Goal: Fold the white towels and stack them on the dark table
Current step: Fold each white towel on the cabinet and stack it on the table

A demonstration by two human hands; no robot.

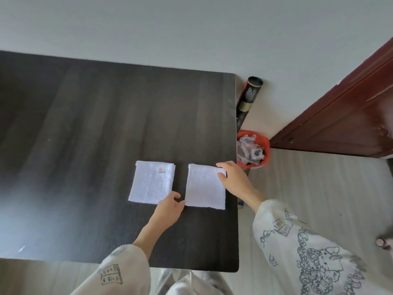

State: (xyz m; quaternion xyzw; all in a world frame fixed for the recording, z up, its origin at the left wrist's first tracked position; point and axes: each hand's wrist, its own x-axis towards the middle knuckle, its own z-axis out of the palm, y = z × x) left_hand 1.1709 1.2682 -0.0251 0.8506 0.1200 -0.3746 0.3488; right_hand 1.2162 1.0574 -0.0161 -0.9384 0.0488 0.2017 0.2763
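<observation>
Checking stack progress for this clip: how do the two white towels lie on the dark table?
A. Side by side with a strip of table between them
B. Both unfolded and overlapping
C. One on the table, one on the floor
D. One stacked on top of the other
A: the left towel and the right towel lie folded, with bare dark table showing between them.

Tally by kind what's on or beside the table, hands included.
Towels: 2 (left towel, right towel)
Hands: 2 (left hand, right hand)
Bins: 1 (red bin)
Tubes: 1 (black tube)
Total: 6
</observation>
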